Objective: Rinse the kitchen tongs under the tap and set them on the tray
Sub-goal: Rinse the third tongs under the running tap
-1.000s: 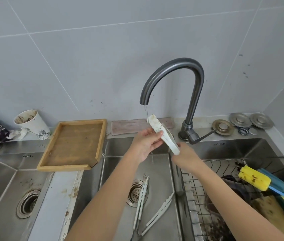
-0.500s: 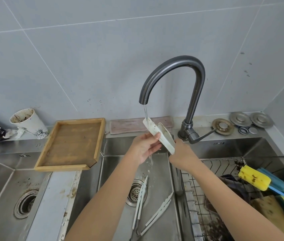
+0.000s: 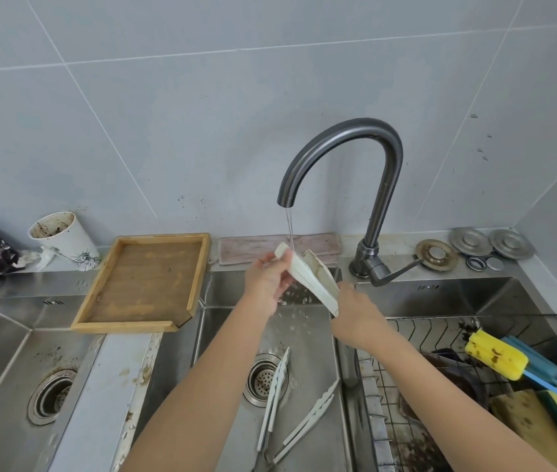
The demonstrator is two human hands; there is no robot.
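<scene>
- Since a second ago the white tongs (image 3: 307,277) have been spread — the two arms, which were held together under the stream, are now parted at the tip end, and the inner faces are exposed to the water.
- Tongs are held over the middle sink (image 3: 304,338), just below the tap (image 3: 345,158); a thin stream is seen landing on the upper tip.
- Left hand (image 3: 267,281) fingers are clamped on the upper arm near its tip; right hand (image 3: 355,313) is closed around the hinge end, lower right.
- Rinsing is judged to be under way, not finished — brownish soiling is visible on the inner faces.
- Wooden tray (image 3: 141,323) sits left of the sink, well apart from the tongs; nothing has been set on it yet.
- Two more tongs (image 3: 290,403) lie in the basin by the drain.
</scene>
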